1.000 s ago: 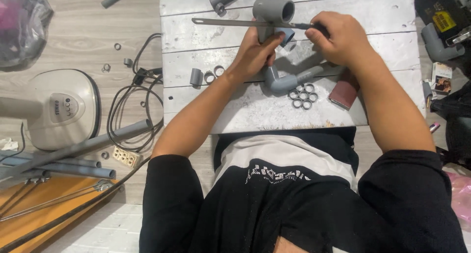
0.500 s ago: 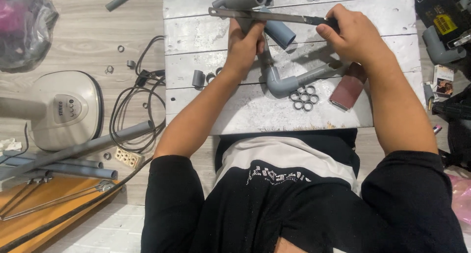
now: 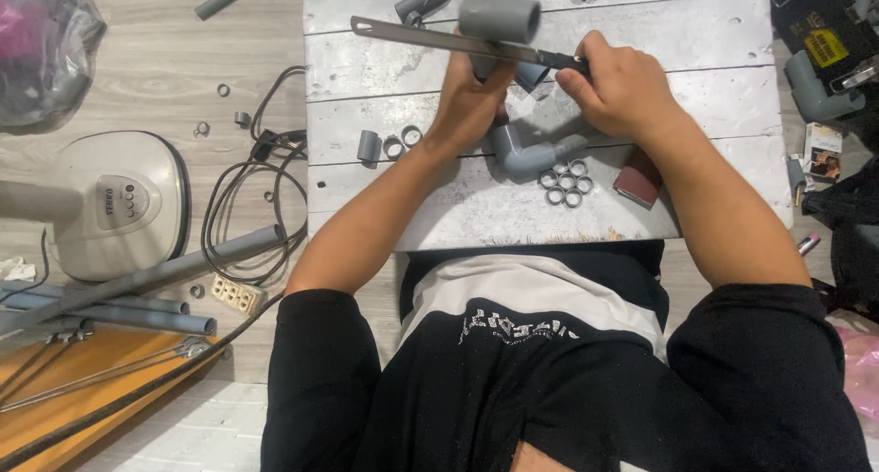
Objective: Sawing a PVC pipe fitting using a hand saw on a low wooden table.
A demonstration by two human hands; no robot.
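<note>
Both hands busy | left hand (image 3: 472, 101) grips pipe fitting (image 3: 499, 19) | right hand (image 3: 623, 92) holds blade (image 3: 430, 38)

left hand (image 3: 472, 101) gripping grey pipe fitting (image 3: 499, 19), right hand (image 3: 623, 92) holding saw blade (image 3: 439, 39)

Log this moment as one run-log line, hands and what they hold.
left hand: holds grey pipe fitting | right hand: grips hacksaw blade across it | cut rings on whitewashed board
</note>
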